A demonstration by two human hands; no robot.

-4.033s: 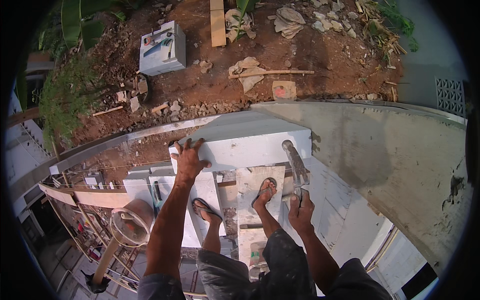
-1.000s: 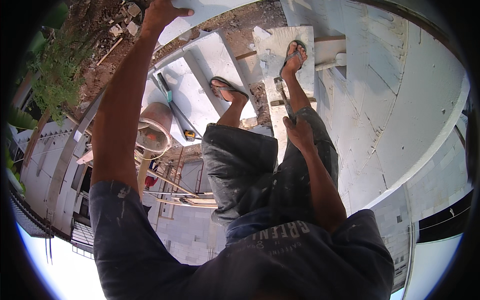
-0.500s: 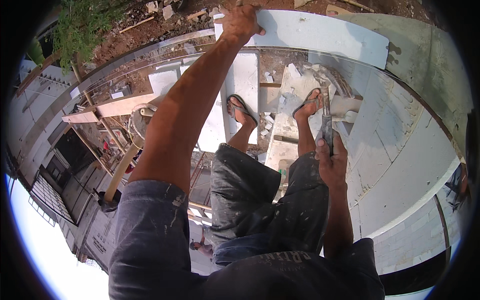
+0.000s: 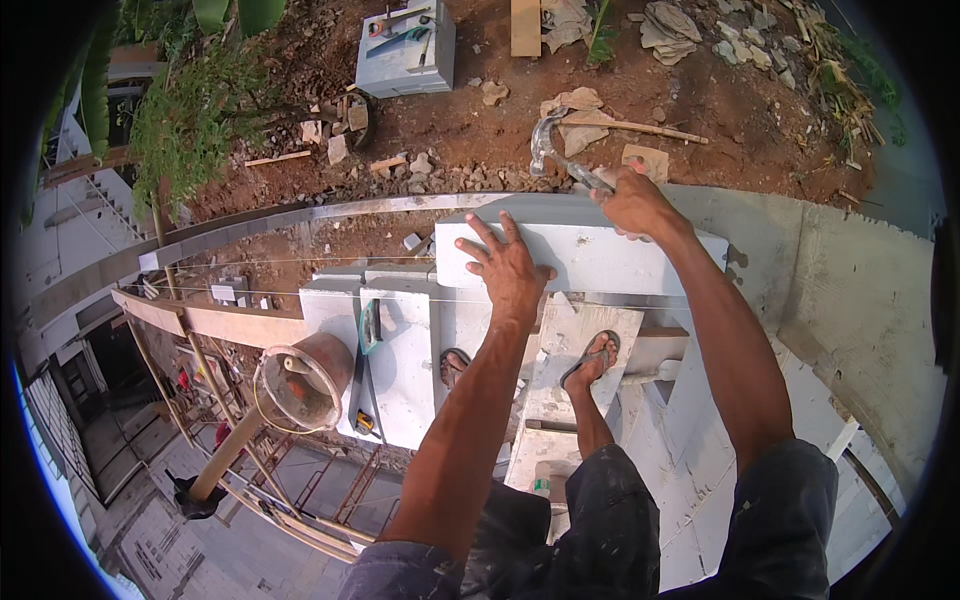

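Observation:
A long white lightweight concrete block (image 4: 620, 262) sits along the top of the wall in front of me. My left hand (image 4: 506, 278) lies on its left part, fingers spread and open. Wrapped round the handle of a claw hammer (image 4: 548, 148) is my right hand (image 4: 640, 208), above the block's right half. The hammer's metal head points left, past the block's far edge, and appears clear of the block. A thin string (image 4: 400, 298) stretches across near the block's close side.
My sandalled feet stand on white blocks and a pale plank (image 4: 585, 345). To the left are a bucket (image 4: 340, 352), a handsaw (image 4: 371, 330) and a black-headed mallet (image 4: 232, 448). Beyond the wall, tools lie on stacked blocks (image 4: 420, 82) on bare soil. Scaffolding (image 4: 345, 485) stands lower left.
My right hand has lifted the hammer from beside my leg to above the block. My left hand has shifted from gripping the block's end to lying spread on it. The view has tilted forward.

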